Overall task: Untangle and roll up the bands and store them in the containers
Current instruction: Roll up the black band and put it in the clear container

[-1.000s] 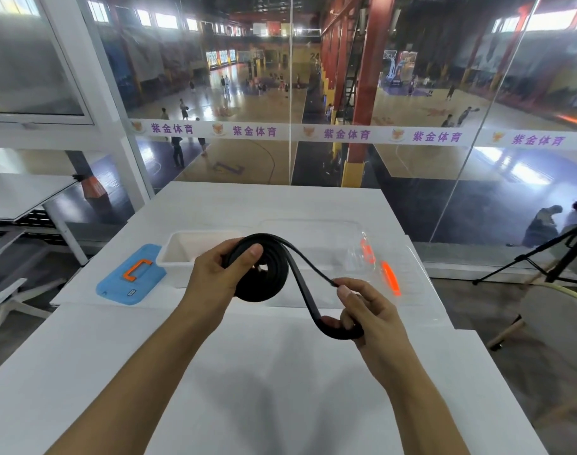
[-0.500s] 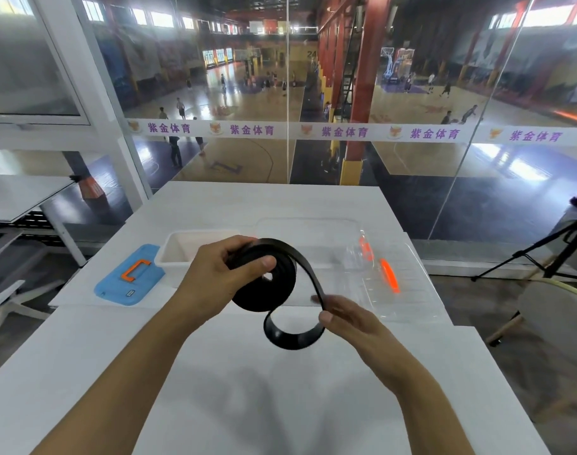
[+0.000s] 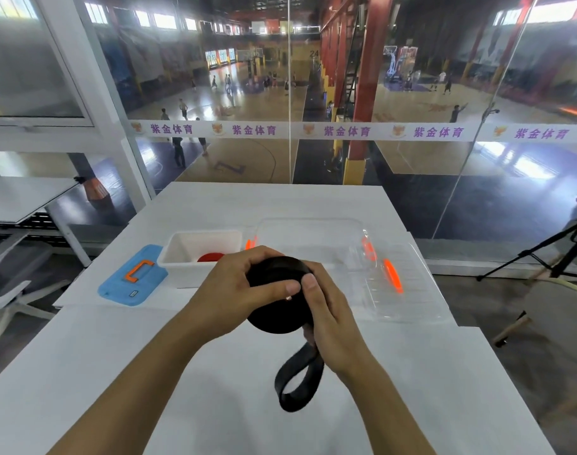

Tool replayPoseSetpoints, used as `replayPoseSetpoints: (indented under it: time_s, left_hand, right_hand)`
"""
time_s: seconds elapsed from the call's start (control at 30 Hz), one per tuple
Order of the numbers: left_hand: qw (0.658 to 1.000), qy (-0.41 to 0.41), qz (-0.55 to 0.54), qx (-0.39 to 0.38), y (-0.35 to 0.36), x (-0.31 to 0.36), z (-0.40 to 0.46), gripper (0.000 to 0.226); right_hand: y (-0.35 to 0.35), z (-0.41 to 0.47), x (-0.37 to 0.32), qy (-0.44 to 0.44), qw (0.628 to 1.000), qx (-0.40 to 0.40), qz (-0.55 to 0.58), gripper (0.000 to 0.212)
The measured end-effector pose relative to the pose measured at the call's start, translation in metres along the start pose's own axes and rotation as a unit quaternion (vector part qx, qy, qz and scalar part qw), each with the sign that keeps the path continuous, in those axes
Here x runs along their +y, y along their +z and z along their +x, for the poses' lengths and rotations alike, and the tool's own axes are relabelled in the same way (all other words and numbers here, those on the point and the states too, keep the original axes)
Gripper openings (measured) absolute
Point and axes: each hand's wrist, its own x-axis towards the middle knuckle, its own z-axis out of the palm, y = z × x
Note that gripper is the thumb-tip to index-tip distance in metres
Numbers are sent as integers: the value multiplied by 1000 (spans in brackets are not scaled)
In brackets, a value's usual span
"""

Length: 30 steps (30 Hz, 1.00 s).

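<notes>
A black band (image 3: 277,274) is mostly wound into a thick roll held above the white table (image 3: 214,405). My left hand (image 3: 237,290) grips the roll from the left, thumb across its front. From the right, my right hand (image 3: 329,320) presses on the roll, and the band's loose end hangs below it as a small loop (image 3: 298,385). Behind the hands stands a white container (image 3: 182,257) with a rolled red band (image 3: 211,257) inside. A clear container (image 3: 310,231) sits to its right.
A blue lid (image 3: 132,280) with an orange handle lies left of the white container. A clear lid (image 3: 408,290) with orange clips lies at the right. Glass walls stand behind the table. An office chair (image 3: 7,277) is at the left, a tripod (image 3: 549,247) at the right.
The roll has grown and the free tail has shortened from a long sweep to a small loop. My right hand moved up and left onto the roll. The red band has come into view.
</notes>
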Motion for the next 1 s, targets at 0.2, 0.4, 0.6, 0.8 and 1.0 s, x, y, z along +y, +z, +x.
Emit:
replayPoseSetpoints:
  time_s: [0.2,0.4,0.6,0.8,1.0]
  left_hand:
    - [987,-8,-101,128,25,-11,0,11]
    - [959,-46,-174,220,56,-12,-1,12]
    - [974,-107,-138,143,56,-32,-3,15]
    - [978,-146,-81,-122,9,-22,5,32]
    - [960,-127,29,-247,-6,-10,17,22]
  right_hand:
    - [3,1,6,18,999,31,-23,25]
    - [16,0,15,90,981,161,51,49]
    - [-8,-1,23,67,988,139,-14,33]
    - [-48,0,10,66,989,-54,-124,22]
    - [-49,0,2,81,983,-97,-134,18]
